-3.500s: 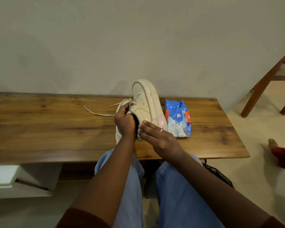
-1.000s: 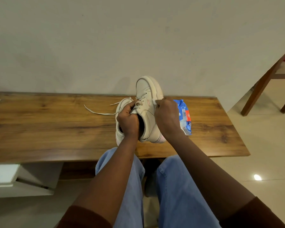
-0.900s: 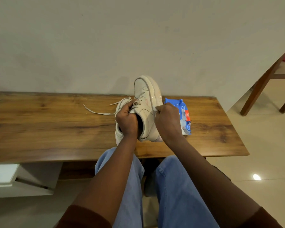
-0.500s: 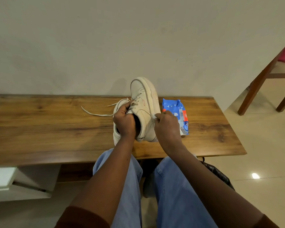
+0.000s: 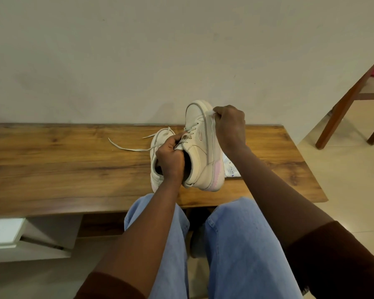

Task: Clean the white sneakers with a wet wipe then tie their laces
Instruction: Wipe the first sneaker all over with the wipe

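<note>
My left grip (image 5: 170, 160) is curled tight on the tongue of the raised sneaker (image 5: 200, 147), toe up over the worktop (image 5: 63, 165). My right grip (image 5: 230, 126) pinches the wet wipe (image 5: 213, 118) against its sole edge near the toe. The second sneaker (image 5: 158, 145) lies on the worktop just beside, laces loose

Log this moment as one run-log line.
step: cleaning | left hand: grips raised sneaker at tongue | right hand: holds wet wipe against sole edge near toe | second sneaker: on bench, lace loose
</note>
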